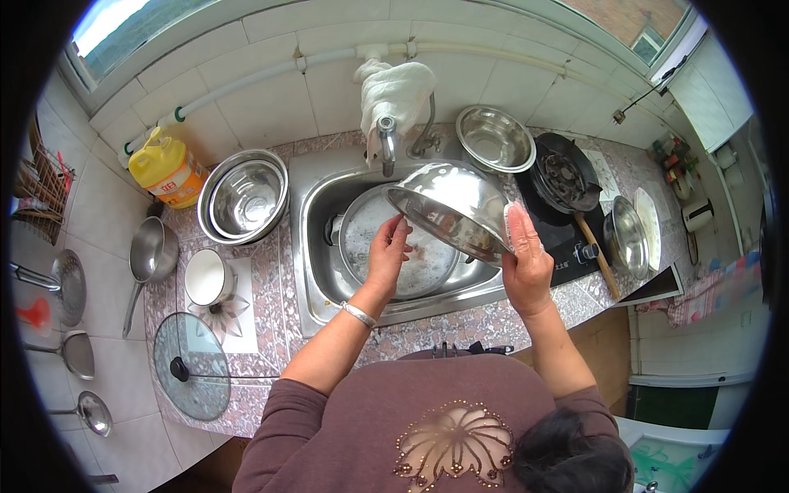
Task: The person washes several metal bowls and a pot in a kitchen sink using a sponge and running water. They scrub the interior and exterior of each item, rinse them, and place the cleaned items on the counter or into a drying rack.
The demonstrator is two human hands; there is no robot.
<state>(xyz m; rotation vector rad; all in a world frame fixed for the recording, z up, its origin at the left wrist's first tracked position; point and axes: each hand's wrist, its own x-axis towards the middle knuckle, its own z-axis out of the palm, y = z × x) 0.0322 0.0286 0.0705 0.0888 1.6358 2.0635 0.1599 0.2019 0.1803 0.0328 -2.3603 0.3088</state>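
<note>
Over the sink (pixel 308 311), a shiny metal bowl (pixel 453 191) is tilted, its opening facing down and to the left. My right hand (pixel 529 262) grips its right side, with a whitish cloth or pad showing between the fingers and the metal. Near the bowl's lower left rim is my left hand (pixel 390 249), thumb and fingers partly curled; whether it touches the rim I cannot tell. Beneath both hands a large round metal pan or lid (pixel 394 265) lies in the sink basin. The faucet (pixel 386 145) stands behind, with a white cloth (pixel 397 92) wrapped about it.
Nested metal bowls (pixel 246 200), a white bowl (pixel 208 277), a glass lid (pixel 191 370), a saucepan (pixel 153 249) and a yellow detergent jug (pixel 169 169) are at left. Right of the sink stand another metal bowl (pixel 496 138) and a dark wok (pixel 564 172) on a black cooktop (pixel 567 246).
</note>
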